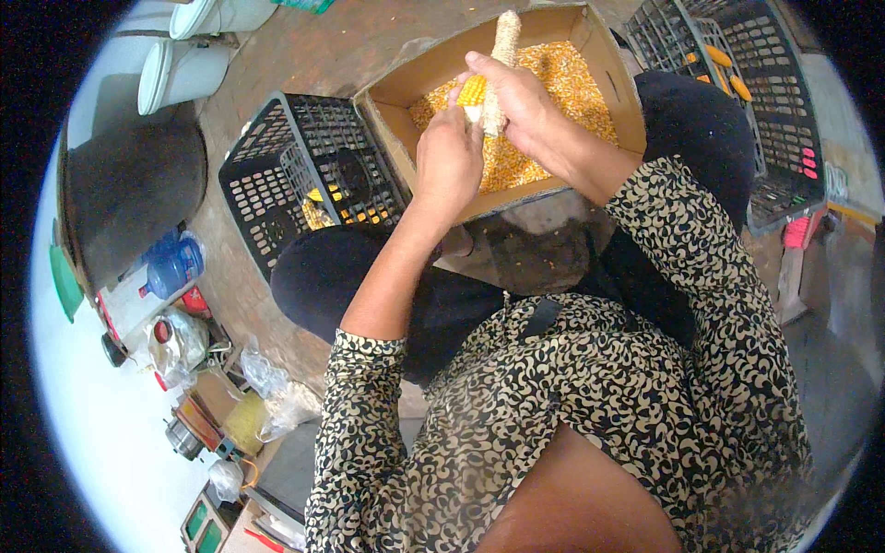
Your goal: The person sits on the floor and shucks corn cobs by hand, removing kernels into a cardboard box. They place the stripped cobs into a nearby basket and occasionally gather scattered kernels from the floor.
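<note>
My left hand (451,153) grips a partly shelled ear of corn (473,92), with yellow kernels on its upper part and pale bare cob below. In my right hand (520,104) is a bare corncob (507,36), held upright and pressed along the side of the ear. Both hands are above a cardboard box (394,88) that holds a thick layer of loose yellow corn kernels (563,72). My fingers hide part of both cobs.
A black plastic crate (259,152) on the left contains some corn (319,216). Another dark crate (781,90) at the right holds yellow ears (738,88). White buckets (183,76), a blue water jug (174,264) and plastic bags (266,370) stand along the left.
</note>
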Demonstrator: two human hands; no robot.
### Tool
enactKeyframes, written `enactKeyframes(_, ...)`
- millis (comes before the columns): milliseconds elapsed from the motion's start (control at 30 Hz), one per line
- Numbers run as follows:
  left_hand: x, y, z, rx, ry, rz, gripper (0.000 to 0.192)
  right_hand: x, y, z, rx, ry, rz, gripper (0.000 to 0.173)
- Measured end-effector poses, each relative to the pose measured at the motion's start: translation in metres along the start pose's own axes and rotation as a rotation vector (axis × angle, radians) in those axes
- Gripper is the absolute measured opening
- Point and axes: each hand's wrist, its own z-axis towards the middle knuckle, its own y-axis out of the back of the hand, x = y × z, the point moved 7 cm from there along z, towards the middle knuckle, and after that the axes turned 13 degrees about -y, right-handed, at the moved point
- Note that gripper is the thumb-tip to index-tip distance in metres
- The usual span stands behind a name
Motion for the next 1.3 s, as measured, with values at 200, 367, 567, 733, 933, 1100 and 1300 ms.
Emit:
enactKeyframes(200,0.009,0.0,-0.001,0.021,0.114,-0.161,0.022,0.003,-0.001,-0.003,-0.036,0.032,-0.091,0.024)
enactKeyframes(367,0.01,0.002,0.0,0.048,0.176,-0.162,0.021,0.002,0.001,0.002,-0.074,0.068,-0.128,0.025)
enactKeyframes(567,0.02,-0.012,-0.003,0.038,0.327,-0.667,0.019,0.003,0.014,0.003,-0.177,0.062,-0.287,0.027)
enactKeyframes(733,0.031,-0.016,-0.006,-0.014,0.448,-1.008,0.02,0.004,-0.001,0.004,0.112,-0.081,0.043,0.036)
enactKeyframes(933,0.013,0.004,0.001,0.022,0.14,-0.26,0.021,0.004,-0.003,0.003,0.032,-0.038,0.042,0.036)
enactKeyframes(1100,0.017,-0.01,-0.003,0.026,0.34,-0.746,0.018,0.007,0.004,-0.002,-0.029,0.057,-0.131,0.034)
enactKeyframes(1300,0.025,-0.014,-0.009,0.064,0.455,-1.128,0.018,0.007,0.008,-0.006,-0.077,0.071,-0.212,0.037)
